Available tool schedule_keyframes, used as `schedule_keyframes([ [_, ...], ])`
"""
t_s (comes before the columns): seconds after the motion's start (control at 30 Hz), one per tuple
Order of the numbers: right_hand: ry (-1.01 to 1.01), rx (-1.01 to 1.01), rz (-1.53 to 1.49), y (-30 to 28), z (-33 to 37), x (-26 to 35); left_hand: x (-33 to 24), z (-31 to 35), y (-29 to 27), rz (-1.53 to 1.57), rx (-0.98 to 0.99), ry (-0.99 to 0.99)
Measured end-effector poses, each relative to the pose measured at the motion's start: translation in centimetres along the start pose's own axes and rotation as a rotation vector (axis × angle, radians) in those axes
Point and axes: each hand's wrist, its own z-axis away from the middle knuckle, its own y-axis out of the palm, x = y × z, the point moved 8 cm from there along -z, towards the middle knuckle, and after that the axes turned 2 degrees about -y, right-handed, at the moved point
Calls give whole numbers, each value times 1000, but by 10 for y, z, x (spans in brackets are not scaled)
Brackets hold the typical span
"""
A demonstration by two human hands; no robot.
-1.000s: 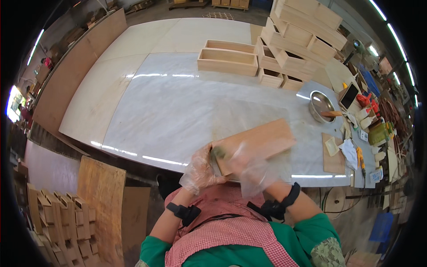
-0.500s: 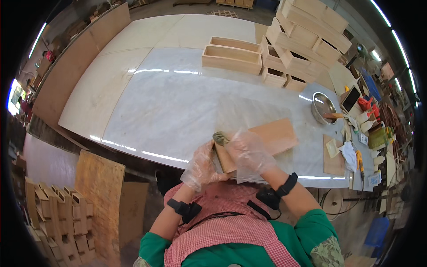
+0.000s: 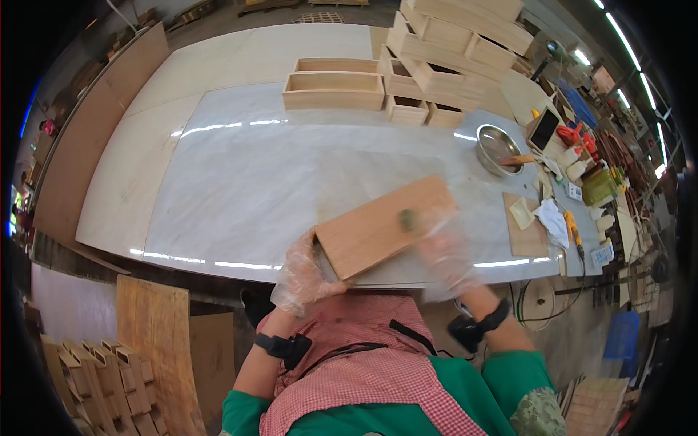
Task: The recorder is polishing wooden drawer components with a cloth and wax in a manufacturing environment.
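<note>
Wooden box point(image 3: 371, 236) slants away rightward lengthwise; left hand point(image 3: 300, 275) grips near end; right hand point(image 3: 442, 251), nearer mid-top, holds green wad point(image 3: 407, 220)

The left hand point(image 3: 302, 275) is curled, thumb point(image 3: 336, 288) pointing rightward, while the right hand point(image 3: 440, 252) is blurred, its forearm point(image 3: 512, 338) slanting inward.
</note>
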Motion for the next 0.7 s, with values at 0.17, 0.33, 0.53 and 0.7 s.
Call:
schedule_keyframes([
  [0.17, -207, 286, -146, 20, -17, 135, 14, 5, 11, 442, 19, -257],
  [0.33, 315, 160, -41, 30, 11, -53, -16, 3, 2, -141, 29, 23],
  [0.53, -102, -237, 90, -16, 11, 7, -11, 3, 3, -93, 35, -29],
  [0.7, -22, 144, -105, 14, 2, 12, -6, 2, 5, -6, 60, -48],
])
